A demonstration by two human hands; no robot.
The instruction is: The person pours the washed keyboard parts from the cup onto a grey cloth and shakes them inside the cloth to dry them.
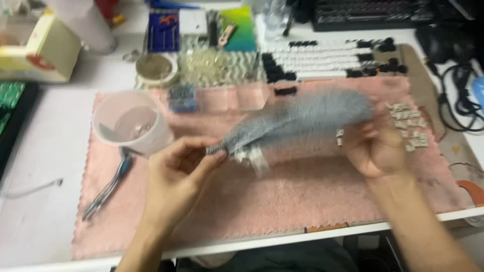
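1. White desk surface (40,211) is seen from above, and most of it is covered by a pink towel-like mat (302,201) with a scalloped edge.
2. At the far left, a cream-coloured box (35,50) is set at the back of the desk, and a thin pale cord (35,189) is laid on the bare white surface.
3. A translucent plastic cup (132,126) is placed on the mat's left part, and a metal tool with blue-grey handles (108,189) lies just below it, running down to the left.
4. Behind the cup, a round roll of tape (156,68) and a small blue object (182,98) are seen near the mat's back edge.
5. The left hand (174,174) is closed in a pinch, with thumb and fingers gripping the narrow left end of a grey cloth (297,121).
6. The cloth is held stretched above the middle of the mat; small pale pieces (252,157) are blurred just under its left end, and what they are cannot be told.
7. The right hand (375,148) is closed on the cloth's wider right end.
8. Rows of black and white keycaps (327,60) are laid out behind the mat.
9. Small pale switch-like parts (411,126) are gathered on the mat just right of the right hand.
10. Black cables (461,95) are coiled at the far right.
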